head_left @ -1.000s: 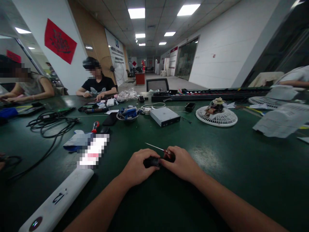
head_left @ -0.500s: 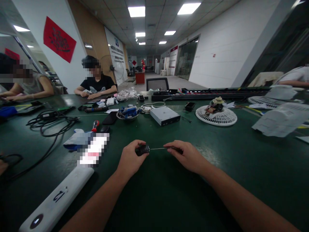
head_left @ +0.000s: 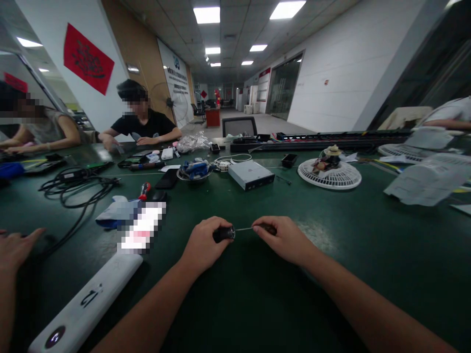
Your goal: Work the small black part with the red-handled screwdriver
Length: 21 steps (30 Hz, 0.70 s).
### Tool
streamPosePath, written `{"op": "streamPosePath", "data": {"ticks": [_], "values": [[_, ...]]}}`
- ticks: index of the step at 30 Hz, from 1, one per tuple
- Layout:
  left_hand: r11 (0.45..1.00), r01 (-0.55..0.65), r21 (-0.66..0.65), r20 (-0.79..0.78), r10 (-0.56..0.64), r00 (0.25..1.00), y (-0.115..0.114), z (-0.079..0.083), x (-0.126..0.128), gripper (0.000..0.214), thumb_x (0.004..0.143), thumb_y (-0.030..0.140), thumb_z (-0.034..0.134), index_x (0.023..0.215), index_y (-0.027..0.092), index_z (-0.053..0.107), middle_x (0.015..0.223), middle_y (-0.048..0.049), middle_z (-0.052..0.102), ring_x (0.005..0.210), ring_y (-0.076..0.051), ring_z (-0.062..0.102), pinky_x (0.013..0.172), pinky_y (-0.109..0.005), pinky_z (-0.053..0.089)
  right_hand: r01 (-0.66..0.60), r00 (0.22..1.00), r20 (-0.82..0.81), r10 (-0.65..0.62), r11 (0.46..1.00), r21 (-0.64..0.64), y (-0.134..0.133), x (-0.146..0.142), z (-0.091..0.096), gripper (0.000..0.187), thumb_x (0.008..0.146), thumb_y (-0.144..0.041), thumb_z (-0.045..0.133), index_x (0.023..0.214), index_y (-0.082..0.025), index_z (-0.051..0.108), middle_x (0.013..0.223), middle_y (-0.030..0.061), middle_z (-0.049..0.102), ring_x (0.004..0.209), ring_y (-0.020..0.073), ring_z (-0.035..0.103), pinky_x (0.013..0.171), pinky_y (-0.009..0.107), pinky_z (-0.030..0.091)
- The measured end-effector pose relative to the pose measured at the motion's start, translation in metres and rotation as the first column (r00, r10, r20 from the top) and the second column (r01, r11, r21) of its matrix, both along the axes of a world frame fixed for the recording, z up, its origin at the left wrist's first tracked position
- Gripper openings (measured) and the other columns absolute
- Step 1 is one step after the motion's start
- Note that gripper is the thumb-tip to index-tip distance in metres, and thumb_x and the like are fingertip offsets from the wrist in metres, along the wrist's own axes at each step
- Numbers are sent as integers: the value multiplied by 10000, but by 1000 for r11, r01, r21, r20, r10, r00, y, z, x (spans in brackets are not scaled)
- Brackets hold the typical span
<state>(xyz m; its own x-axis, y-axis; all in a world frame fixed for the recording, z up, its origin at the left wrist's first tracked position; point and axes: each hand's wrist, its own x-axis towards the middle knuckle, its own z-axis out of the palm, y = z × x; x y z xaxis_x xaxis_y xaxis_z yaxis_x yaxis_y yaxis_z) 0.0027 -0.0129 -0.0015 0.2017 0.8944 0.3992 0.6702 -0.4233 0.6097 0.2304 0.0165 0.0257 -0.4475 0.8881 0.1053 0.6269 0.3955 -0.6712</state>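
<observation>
We're pinching a light, stiff screwdriver [head_left: 245, 228] by its handle [head_left: 268, 229] in our right hand [head_left: 286, 240], left hand [head_left: 204, 241] fingers [head_left: 217, 224] closed on a black knob [head_left: 223, 234], over the green table [head_left: 257, 294].

You'll see a silver disc drive [head_left: 251, 175] on the green workbench [head_left: 368, 235]. Just left of it sits a steel bowl [head_left: 194, 176] of blue parts [head_left: 195, 169]; to its right, a white fan guard [head_left: 329, 181] holds a small straw-hatted figure [head_left: 331, 159]; well left lies a coil of black cable [head_left: 75, 187].
</observation>
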Motion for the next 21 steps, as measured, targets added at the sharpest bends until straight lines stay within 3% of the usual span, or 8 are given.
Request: {"op": "streamPosePath", "data": {"ticks": [3, 7, 10, 16, 18, 21], "values": [[1000, 25, -6, -11, -25, 1000, 0, -1, 0, 298, 704, 106, 753, 962, 230, 669, 970, -10, 694, 915, -203, 641, 846, -379, 493, -51, 999, -11, 51, 997, -51, 1, 1, -1, 258, 887, -334, 514, 921, -186, 724, 683, 7, 641, 584, 134, 532, 538, 258, 363], [1000, 19, 18, -22, -18, 1000, 0, -1, 1, 317, 706, 112, 757, 984, 233, 662, 992, -10, 693, 931, -206, 635, 863, -389, 487, 44, 998, 40, -43, 999, -24, 0, 0, 0, 275, 891, -353, 505, 908, -184, 721, 688, 14, 659, 589, 139, 550, 537, 267, 357], [999, -8, 37, -46, 10, 999, 0, 0, 1, 313, 709, 108, 749, 982, 236, 665, 986, -9, 697, 936, -214, 636, 867, -400, 487, 23, 994, 107, -19, 999, -31, -1, -2, 1, 283, 893, -365, 500, 846, -191, 719, 689, 22, 672, 594, 146, 568, 539, 276, 354], [983, -185, 16, 18, 185, 983, 3, 0, -3, 305, 816, 208, 666, 1119, 230, 632, 1077, -50, 683, 999, -239, 631, 890, -429, 496, 321, 939, 111, -326, 945, 58, 2, 0, -4, 392, 913, -479, 451, 805, -178, 679, 721, 68, 679, 614, 184, 578, 547, 308, 351], [967, -255, -5, 74, 255, 964, 5, -2, -5, 329, 876, 251, 596, 1202, 210, 589, 1108, -75, 671, 1014, -239, 632, 891, -424, 501, 303, 951, 55, -304, 952, 35, 1, -1, -6, 385, 898, -506, 481, 810, -178, 662, 715, 59, 664, 604, 174, 569, 543, 304, 360], [948, -317, -35, 137, 319, 938, 7, -4, -6, 341, 932, 277, 498, 1255, 174, 544, 1087, -96, 671, 988, -229, 645, 883, -405, 505, 156, 987, -31, -156, 988, -5, -5, -10, -10, 310, 776, -475, 677, 903, -193, 654, 821, 36, 656, 696, 169, 581, 592, 285, 406]]}}
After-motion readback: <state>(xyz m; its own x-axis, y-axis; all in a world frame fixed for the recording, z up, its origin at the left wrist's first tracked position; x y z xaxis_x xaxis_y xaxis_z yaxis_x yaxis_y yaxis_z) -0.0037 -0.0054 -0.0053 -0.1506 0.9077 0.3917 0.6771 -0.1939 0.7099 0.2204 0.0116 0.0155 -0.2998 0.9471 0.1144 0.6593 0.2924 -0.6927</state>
